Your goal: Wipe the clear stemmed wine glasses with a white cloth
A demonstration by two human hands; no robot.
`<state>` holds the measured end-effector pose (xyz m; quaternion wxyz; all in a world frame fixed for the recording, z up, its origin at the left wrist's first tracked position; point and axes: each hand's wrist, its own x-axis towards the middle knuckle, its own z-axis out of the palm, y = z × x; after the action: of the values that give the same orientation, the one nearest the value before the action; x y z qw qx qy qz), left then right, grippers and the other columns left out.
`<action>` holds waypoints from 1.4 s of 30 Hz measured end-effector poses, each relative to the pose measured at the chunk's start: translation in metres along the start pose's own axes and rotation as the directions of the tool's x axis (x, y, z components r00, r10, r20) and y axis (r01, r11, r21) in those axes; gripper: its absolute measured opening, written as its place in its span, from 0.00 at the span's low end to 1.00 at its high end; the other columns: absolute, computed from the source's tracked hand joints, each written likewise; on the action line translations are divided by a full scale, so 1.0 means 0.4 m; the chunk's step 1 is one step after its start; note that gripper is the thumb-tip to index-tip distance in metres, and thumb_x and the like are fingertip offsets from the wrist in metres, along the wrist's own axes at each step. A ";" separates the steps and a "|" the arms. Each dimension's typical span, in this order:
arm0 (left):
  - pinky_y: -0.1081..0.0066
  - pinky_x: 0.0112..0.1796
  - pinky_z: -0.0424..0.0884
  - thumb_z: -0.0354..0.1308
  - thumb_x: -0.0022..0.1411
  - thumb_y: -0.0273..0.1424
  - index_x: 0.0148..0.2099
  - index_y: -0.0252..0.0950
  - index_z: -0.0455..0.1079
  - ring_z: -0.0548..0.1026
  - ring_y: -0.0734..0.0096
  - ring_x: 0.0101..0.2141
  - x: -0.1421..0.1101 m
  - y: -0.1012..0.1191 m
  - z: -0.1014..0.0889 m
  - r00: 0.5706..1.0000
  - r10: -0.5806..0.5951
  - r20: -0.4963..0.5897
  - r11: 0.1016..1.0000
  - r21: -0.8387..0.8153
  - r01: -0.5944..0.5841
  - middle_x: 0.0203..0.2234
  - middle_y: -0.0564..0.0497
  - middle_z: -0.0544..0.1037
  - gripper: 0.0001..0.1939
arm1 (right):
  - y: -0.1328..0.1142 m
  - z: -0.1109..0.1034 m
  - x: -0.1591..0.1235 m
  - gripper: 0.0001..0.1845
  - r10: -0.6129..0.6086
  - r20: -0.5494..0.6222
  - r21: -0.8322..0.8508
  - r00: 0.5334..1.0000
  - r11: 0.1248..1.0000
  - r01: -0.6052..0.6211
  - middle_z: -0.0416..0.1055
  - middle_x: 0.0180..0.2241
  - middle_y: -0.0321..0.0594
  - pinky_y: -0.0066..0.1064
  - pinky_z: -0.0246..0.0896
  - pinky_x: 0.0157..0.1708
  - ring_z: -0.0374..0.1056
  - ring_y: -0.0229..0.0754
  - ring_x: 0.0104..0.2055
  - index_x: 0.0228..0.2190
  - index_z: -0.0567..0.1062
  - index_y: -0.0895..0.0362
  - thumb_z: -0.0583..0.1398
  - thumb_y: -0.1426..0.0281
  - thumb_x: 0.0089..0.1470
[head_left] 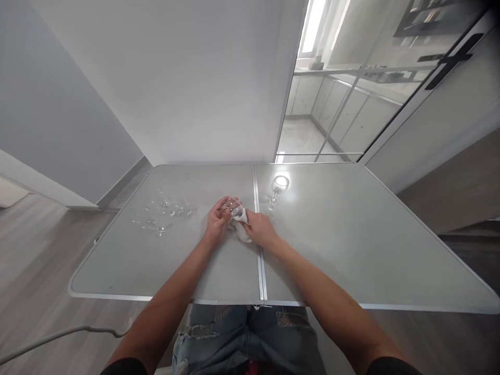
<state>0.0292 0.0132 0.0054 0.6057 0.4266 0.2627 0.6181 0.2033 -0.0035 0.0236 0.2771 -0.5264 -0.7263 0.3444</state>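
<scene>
Near the frame's centre, the left hand (pixel 215 224) is cradling a clear glass (pixel 236 209), seemingly steadying it, while the right hand (pixel 261 228) is pinching a white cloth (pixel 242 232) against its rim, probably for wiping.

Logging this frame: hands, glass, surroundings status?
Left hand holds clear glass; right hand holds white cloth against it. Stemmed glass upright, farther right; transparent glassware left.

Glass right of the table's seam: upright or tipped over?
Upright. The glass stands with its foot on the table and its bowl raised above the stem.
</scene>
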 end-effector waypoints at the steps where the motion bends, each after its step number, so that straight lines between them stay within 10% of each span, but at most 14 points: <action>1: 0.49 0.57 0.67 0.74 0.50 0.40 0.57 0.36 0.69 0.76 0.47 0.54 0.003 -0.003 -0.003 1.000 0.015 -0.004 1.000 -0.001 -0.015 0.56 0.34 0.74 0.34 | -0.001 0.005 0.000 0.16 -0.013 -0.056 -0.112 0.998 0.994 0.007 0.76 0.35 0.46 0.31 0.57 0.38 0.70 0.46 0.38 0.40 0.74 0.57 0.57 0.57 0.61; 3: 0.49 0.57 0.67 0.73 0.52 0.39 0.57 0.36 0.69 0.76 0.47 0.54 0.006 -0.006 -0.007 1.000 0.023 0.005 1.000 -0.007 -0.023 0.57 0.34 0.74 0.33 | 0.000 0.013 0.002 0.17 -0.020 -0.077 -0.106 0.997 0.994 0.012 0.76 0.34 0.45 0.31 0.56 0.37 0.70 0.45 0.37 0.38 0.74 0.57 0.56 0.56 0.62; 6: 0.49 0.57 0.67 0.72 0.52 0.41 0.57 0.36 0.69 0.76 0.47 0.54 0.000 -0.004 -0.008 1.000 0.002 0.019 1.000 -0.018 -0.001 0.57 0.33 0.74 0.33 | 0.009 0.022 0.011 0.25 0.045 0.015 0.361 0.999 0.931 -0.048 0.73 0.28 0.40 0.30 0.58 0.33 0.67 0.42 0.31 0.30 0.74 0.58 0.56 0.48 0.59; 12: 0.51 0.55 0.70 0.73 0.50 0.44 0.58 0.36 0.69 0.75 0.45 0.54 -0.005 0.005 -0.010 1.000 -0.017 0.014 0.999 -0.032 0.017 0.59 0.33 0.71 0.36 | 0.014 0.032 0.023 0.28 0.304 0.063 0.903 0.950 0.387 -0.184 0.76 0.34 0.42 0.30 0.65 0.35 0.71 0.41 0.34 0.37 0.75 0.58 0.65 0.46 0.48; 18: 0.59 0.52 0.74 0.69 0.54 0.47 0.54 0.41 0.68 0.72 0.51 0.58 0.015 0.012 -0.022 0.985 0.103 -0.136 0.993 -0.042 -0.109 0.63 0.39 0.66 0.29 | 0.016 -0.002 0.009 0.25 0.456 -0.527 0.744 0.717 0.656 0.129 0.77 0.39 0.44 0.29 0.67 0.39 0.72 0.44 0.43 0.40 0.76 0.57 0.58 0.47 0.56; 24: 0.58 0.53 0.73 0.73 0.50 0.43 0.54 0.48 0.62 0.73 0.58 0.57 0.013 0.005 -0.005 0.967 0.182 -0.178 0.983 0.011 -0.183 0.58 0.46 0.70 0.33 | -0.004 0.064 0.015 0.26 0.310 -0.140 0.906 0.940 0.424 -0.005 0.77 0.41 0.43 0.32 0.68 0.43 0.72 0.45 0.47 0.46 0.75 0.55 0.63 0.51 0.52; 28: 0.56 0.52 0.73 0.78 0.42 0.38 0.53 0.44 0.65 0.78 0.57 0.49 0.000 -0.005 0.012 0.993 0.104 -0.055 0.990 0.105 -0.098 0.50 0.44 0.77 0.38 | 0.020 0.096 0.029 0.24 0.373 -0.166 0.916 0.913 0.402 0.002 0.77 0.39 0.43 0.31 0.68 0.40 0.73 0.43 0.41 0.41 0.75 0.57 0.67 0.53 0.48; 36: 0.52 0.53 0.71 0.73 0.49 0.36 0.33 0.37 0.80 0.79 0.53 0.44 -0.017 -0.011 0.019 0.987 0.118 0.108 0.872 0.464 -0.155 0.39 0.41 0.82 0.10 | 0.051 0.078 0.023 0.21 0.297 -0.283 0.770 0.912 0.637 0.032 0.75 0.30 0.39 0.29 0.64 0.32 0.68 0.39 0.31 0.33 0.79 0.60 0.70 0.56 0.44; 42: 0.53 0.49 0.75 0.73 0.49 0.37 0.33 0.37 0.79 0.80 0.57 0.42 -0.015 -0.014 0.018 0.989 0.149 -0.028 0.910 0.396 -0.126 0.37 0.44 0.82 0.11 | 0.027 0.076 0.026 0.22 0.341 -0.206 0.887 0.917 0.461 0.028 0.77 0.32 0.40 0.31 0.65 0.34 0.71 0.42 0.33 0.35 0.79 0.58 0.70 0.54 0.44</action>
<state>0.0376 0.0068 0.0032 0.4551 0.5388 0.3680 0.6058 0.1832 0.0025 -0.0029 0.5991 -0.4286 -0.3315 0.5895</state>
